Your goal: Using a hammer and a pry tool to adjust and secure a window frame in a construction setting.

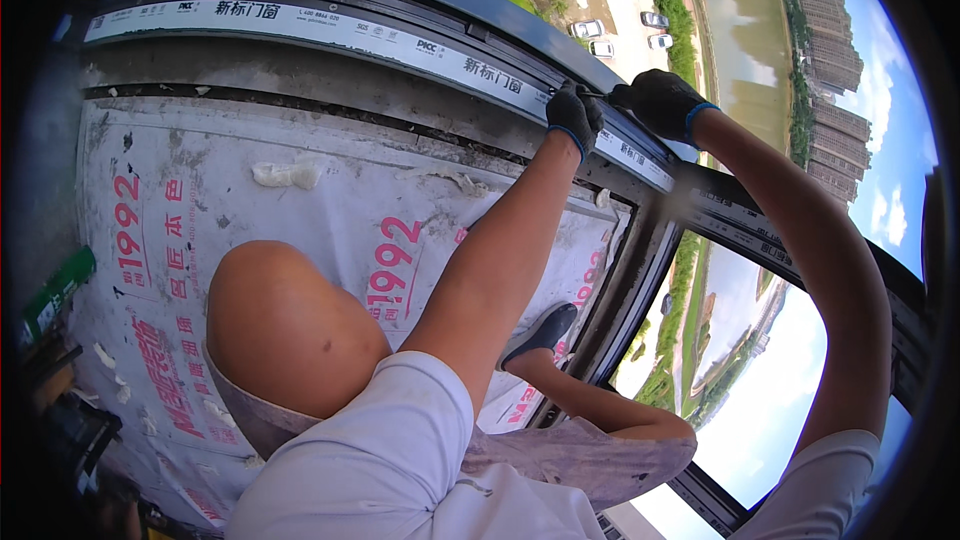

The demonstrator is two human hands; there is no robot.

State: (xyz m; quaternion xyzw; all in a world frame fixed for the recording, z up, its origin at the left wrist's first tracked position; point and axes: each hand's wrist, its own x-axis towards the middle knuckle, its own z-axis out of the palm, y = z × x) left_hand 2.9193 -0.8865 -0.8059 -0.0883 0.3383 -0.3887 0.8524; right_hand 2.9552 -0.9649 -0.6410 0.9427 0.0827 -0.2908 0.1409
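At the window frame (440,65), dark with a printed white film strip along it, both my hands wear black gloves with blue cuffs. My left hand (575,115) is closed against the film-covered rail; whatever its fingers pinch is too small to make out. Just to its right, my right hand (668,106) is closed around a slim, dark tool. A thin shaft (597,95) runs from that tool toward my left fingers. The tool's exact kind is unclear, and its tip is hidden by the left hand.
A printed white protective sheet (340,185) covers the floor, with a crumpled white scrap (287,175) on it. A green container (60,290) lies at the far left. Window panes (740,340) stand to the right; parked cars (586,29) show far below outside.
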